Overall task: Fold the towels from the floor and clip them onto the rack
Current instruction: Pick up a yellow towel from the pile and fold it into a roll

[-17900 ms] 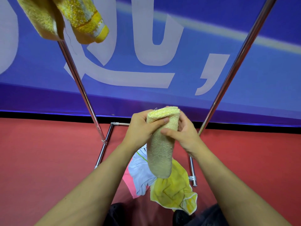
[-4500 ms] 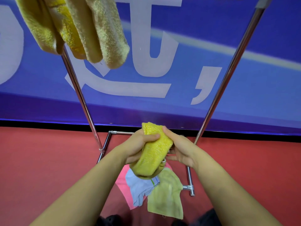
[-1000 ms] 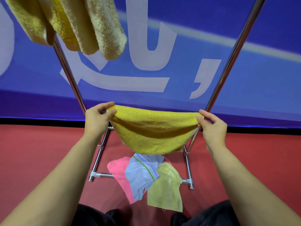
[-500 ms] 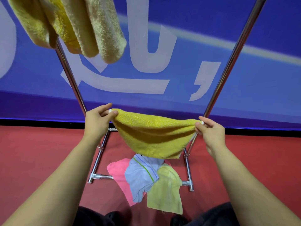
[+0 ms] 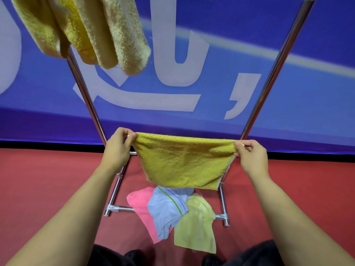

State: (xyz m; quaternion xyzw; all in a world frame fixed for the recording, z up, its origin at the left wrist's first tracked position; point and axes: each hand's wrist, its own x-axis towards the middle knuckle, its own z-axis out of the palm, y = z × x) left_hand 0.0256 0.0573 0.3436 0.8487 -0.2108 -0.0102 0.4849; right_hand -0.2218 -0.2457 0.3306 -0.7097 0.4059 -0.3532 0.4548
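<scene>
A yellow towel [image 5: 184, 162] is stretched out flat between my hands, in front of the rack. My left hand [image 5: 117, 148] pinches its upper left corner and my right hand [image 5: 251, 158] pinches its upper right corner. The chrome rack [image 5: 86, 96] stands ahead, its second upright [image 5: 276, 68] on the right. Several folded yellow and beige towels [image 5: 92, 29] hang from its top at the upper left. On the floor at the rack's base lie a pink towel [image 5: 140, 206], a white striped towel [image 5: 167, 210] and a pale yellow towel [image 5: 196, 227].
The red floor [image 5: 42, 185] spreads to both sides. A blue banner with large white letters [image 5: 172, 54] runs behind the rack. The rack's low cross bar and feet [image 5: 113, 208] lie just ahead of my dark shoes [image 5: 119, 256].
The yellow towel went from a bundle in both hands to spread wide between them. In the last second it hangs flatter and more taut; my hands have barely shifted.
</scene>
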